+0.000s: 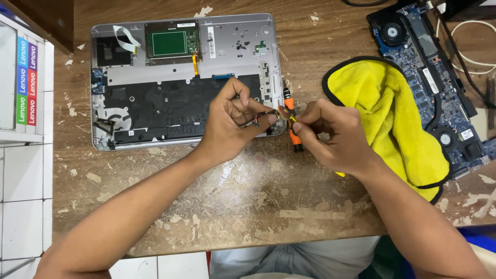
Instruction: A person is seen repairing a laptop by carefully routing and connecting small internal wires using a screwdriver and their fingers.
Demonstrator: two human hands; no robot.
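Both hands pinch 1 small wired part [271, 117] between them: left hand [231, 122] holds its wires, right hand [330, 135] its round end, just above the open laptop base [181, 82], beside an orange screwdriver [292, 124] and yellow cloth [392, 119].

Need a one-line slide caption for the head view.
Both hands, left and right, pinch a small wired part over an opened laptop shell, with a screwdriver and yellow cloth alongside.

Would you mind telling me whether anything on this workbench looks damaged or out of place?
The wooden tabletop is badly worn, its finish flaking off in pale patches. A white ribbon cable curls loose from the opened laptop base. A circuit board lies bare beside the yellow cloth. Nothing looks spilled.
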